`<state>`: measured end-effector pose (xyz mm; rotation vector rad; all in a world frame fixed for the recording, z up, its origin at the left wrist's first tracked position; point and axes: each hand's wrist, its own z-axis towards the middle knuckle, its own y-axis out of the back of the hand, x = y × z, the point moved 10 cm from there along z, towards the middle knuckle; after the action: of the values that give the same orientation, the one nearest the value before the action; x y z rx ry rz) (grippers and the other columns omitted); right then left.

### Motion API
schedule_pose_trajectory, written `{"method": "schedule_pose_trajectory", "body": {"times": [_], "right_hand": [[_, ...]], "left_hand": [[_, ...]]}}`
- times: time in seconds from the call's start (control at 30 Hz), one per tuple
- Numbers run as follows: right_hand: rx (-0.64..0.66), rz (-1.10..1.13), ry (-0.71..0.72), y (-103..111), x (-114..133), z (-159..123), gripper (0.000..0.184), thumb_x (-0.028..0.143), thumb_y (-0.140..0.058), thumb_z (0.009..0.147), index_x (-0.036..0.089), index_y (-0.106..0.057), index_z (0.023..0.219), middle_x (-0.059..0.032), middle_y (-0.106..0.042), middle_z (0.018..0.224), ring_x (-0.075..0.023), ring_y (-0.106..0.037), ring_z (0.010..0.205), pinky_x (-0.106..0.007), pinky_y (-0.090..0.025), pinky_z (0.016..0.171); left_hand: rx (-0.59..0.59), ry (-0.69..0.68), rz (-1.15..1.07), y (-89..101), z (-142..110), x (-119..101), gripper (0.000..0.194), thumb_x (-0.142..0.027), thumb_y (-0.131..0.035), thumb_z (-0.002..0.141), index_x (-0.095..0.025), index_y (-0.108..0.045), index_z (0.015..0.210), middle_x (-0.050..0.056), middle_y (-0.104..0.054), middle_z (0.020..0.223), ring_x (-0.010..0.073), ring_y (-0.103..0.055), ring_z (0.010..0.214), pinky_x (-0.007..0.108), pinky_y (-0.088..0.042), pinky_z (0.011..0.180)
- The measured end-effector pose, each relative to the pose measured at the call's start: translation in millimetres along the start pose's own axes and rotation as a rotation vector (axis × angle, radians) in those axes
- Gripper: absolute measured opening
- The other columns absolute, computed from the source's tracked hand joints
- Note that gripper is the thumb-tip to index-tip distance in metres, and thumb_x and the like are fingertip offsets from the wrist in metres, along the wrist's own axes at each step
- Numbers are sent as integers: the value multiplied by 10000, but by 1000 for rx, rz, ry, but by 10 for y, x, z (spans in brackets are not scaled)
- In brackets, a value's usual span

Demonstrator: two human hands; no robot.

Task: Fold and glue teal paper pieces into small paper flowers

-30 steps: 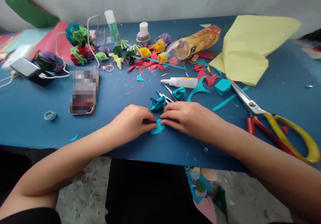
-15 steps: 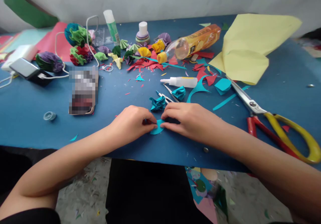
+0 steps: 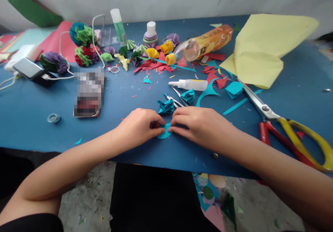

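A small turquoise paper piece [image 3: 164, 134] with a rounded lower edge is pinched near the table's front edge. My left hand [image 3: 142, 126] grips its left side between thumb and fingers. From the right, my right hand [image 3: 194, 122] pinches the other side; the fingers hide part of the upper edge. Just beyond the hands lie a folded turquoise paper flower [image 3: 165, 106] and a second one [image 3: 188, 96]. Between these two is a drawing compass [image 3: 174, 102], partly covered. A white glue bottle [image 3: 192, 84] lies on its side behind them.
Large scissors [image 3: 265, 109] with red and yellow handles lie at right, below yellow paper [image 3: 255, 58]. A phone [image 3: 88, 93] and a small grey cap [image 3: 53, 118] are at left. Red paper scraps [image 3: 153, 65], an orange-labelled bottle [image 3: 208, 44] and a glue stick [image 3: 118, 27] stretch along the back.
The whole view has shifted slightly, so the table things appear a little further right. Both hands keep their pinch on the turquoise paper, with hardly any movement.
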<state>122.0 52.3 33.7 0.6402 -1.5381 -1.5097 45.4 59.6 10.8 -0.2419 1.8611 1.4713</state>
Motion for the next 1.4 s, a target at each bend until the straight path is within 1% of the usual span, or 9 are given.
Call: {"method": "schedule_pose_trajectory", "body": {"times": [0.17,0.3,0.57,0.7,0.93,1.03,1.13,1.27,1.4], "right_hand": [[-31,-41,-2,30,7,-3,97,262,-638,861,182,-692,870,-31,-702,897,-181,-668,796,-273,-464,609],[-19,-40,-26,27,-2,-4,100,260,-637,862,183,-700,859,-28,-703,891,-190,-674,794,-282,-469,605],[-18,-21,-25,21,4,10,88,246,-629,865,178,-682,848,-30,-695,868,-182,-666,779,-273,-465,610],[-10,9,35,-4,28,29,97,201,-577,886,155,-656,850,-41,-677,841,-174,-653,744,-265,-470,597],[-43,22,197,-18,103,44,207,209,-470,941,139,-663,919,-64,-680,920,-165,-652,782,-260,-508,657],[-30,-13,255,-47,128,46,271,221,-419,968,131,-671,923,-72,-679,890,-166,-645,773,-262,-509,652],[2,-68,298,-86,155,41,229,169,-447,950,131,-673,953,-74,-684,899,-178,-647,809,-270,-513,664],[49,-132,321,-104,192,17,195,94,-505,903,149,-676,980,-62,-693,951,-182,-651,841,-273,-519,664],[75,-180,331,-79,226,-8,181,97,-551,882,155,-686,988,-59,-697,949,-185,-647,831,-279,-512,640]], "left_hand": [[20,4,-22,-18,1,1,81,-177,-675,772,-160,-742,815,6,-689,704,97,-570,599,210,-432,601],[4,42,-20,-6,-11,46,88,-199,-697,751,-160,-735,821,-5,-678,684,89,-542,571,204,-410,573],[4,50,-54,-14,-1,63,59,-180,-710,744,-163,-723,799,-17,-666,674,81,-528,567,200,-404,576],[17,17,-32,-21,8,24,56,-138,-674,762,-150,-717,796,-11,-658,684,83,-535,589,201,-410,596],[3,-85,47,-3,18,-66,113,-111,-633,789,-145,-739,809,-1,-655,670,81,-528,565,188,-400,569],[16,-149,73,-2,13,-102,120,-121,-630,809,-152,-745,824,10,-679,720,87,-568,598,186,-422,594],[51,-184,101,-9,6,-110,130,-135,-628,827,-164,-754,842,24,-705,782,106,-621,654,198,-442,622],[126,-127,141,-30,0,-58,157,-170,-631,836,-209,-772,892,29,-740,863,137,-668,722,221,-449,645],[223,61,200,-53,-25,84,195,-263,-632,833,-283,-773,966,15,-769,879,181,-690,761,245,-428,627]]}}
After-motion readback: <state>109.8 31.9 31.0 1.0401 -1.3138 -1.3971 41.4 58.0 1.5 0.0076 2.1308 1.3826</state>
